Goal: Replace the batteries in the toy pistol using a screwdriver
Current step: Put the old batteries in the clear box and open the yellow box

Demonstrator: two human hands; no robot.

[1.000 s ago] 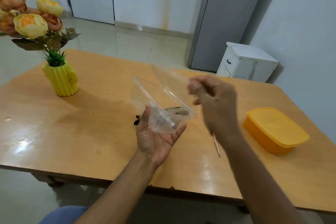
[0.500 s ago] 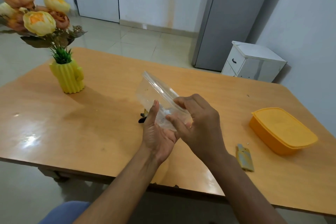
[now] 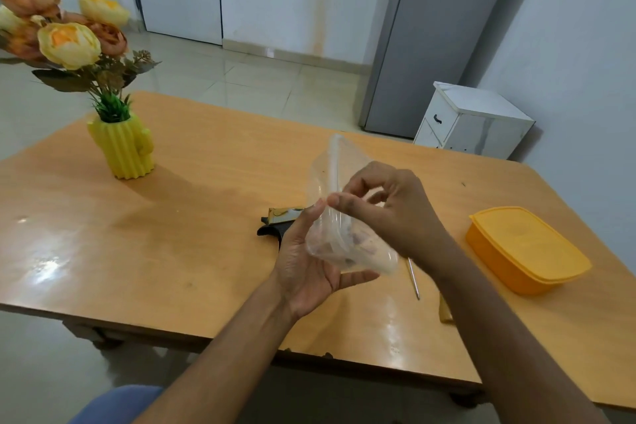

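Observation:
A clear plastic clamshell box (image 3: pixel 347 244) is tilted above the wooden table (image 3: pixel 172 251). My left hand (image 3: pixel 309 262) cradles it from below, thumb up along its side. My right hand (image 3: pixel 389 213) pinches the box's rim at the top. Small items lie blurred inside the box. Behind my left hand lies the toy pistol (image 3: pixel 280 222), black and gold, mostly hidden. A screwdriver (image 3: pixel 414 280) lies on the table under my right wrist, only its metal shaft showing. A small gold-coloured cover piece (image 3: pixel 445 311) peeks out beside my right forearm.
A yellow lidded box (image 3: pixel 526 248) sits at the table's right side. A yellow cactus-shaped vase (image 3: pixel 122 148) with flowers stands at the left. A white cabinet (image 3: pixel 471 120) and a grey fridge (image 3: pixel 430 34) stand beyond the table.
The box has tipped more upright in my left hand. My right hand shifted from the box's front to its top rim. The view moved, uncovering the screwdriver.

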